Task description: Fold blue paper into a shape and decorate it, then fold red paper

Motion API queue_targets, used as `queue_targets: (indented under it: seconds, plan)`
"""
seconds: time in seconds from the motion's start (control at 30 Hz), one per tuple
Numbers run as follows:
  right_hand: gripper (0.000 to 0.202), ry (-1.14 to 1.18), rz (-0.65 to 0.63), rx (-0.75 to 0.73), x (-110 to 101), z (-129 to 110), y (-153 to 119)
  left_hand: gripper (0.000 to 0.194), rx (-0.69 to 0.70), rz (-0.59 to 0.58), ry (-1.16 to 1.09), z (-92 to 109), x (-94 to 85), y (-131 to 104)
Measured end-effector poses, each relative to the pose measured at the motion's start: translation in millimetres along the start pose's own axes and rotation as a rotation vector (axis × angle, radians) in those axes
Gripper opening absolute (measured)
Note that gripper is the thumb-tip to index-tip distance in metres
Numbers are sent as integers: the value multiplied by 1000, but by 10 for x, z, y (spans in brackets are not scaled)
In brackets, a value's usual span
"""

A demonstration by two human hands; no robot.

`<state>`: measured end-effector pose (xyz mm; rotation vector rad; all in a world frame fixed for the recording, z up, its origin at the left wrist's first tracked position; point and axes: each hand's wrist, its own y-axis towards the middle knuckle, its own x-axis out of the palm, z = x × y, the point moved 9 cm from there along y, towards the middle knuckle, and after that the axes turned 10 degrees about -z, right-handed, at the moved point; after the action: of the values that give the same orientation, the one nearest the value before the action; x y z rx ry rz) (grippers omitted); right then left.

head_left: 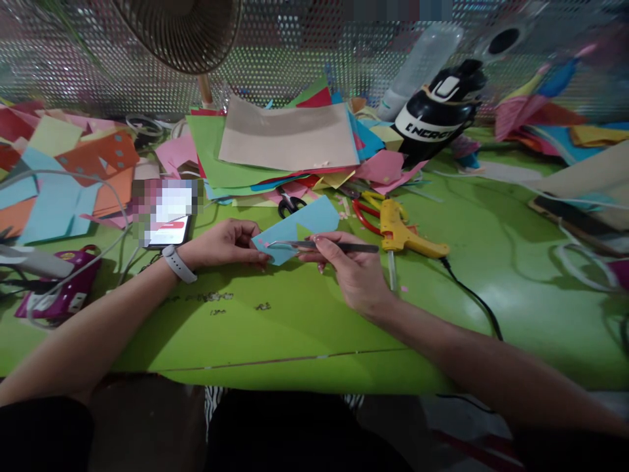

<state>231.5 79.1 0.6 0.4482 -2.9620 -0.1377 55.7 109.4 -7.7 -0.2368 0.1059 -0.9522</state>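
My left hand (230,244) pinches the left end of a light blue paper piece (314,213), held tilted above the green table (295,334). On the paper sit a small green triangle (303,232) and tiny pink bits near its left end. Between thumb and fingers, my right hand (351,265) grips dark metal tweezers (351,248), their bent tip at the pink bits by the left end. Whether the tip pinches a bit is too small to tell. Just behind the paper lie black-handled scissors (289,204).
A yellow glue gun (413,236) with a black cord lies to the right, near red-handled scissors (366,216). Stacked coloured paper (289,134) fills the back, beside a black bottle (435,111). At left are a phone (170,219), a purple power strip (63,282) and loose cables.
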Motion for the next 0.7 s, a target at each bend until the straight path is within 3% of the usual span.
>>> queue_targets:
  seconds: [0.7]
  plan:
    - [20,-3,44,3,-50,-23,12,21,22,-1,38,23,-8,-11]
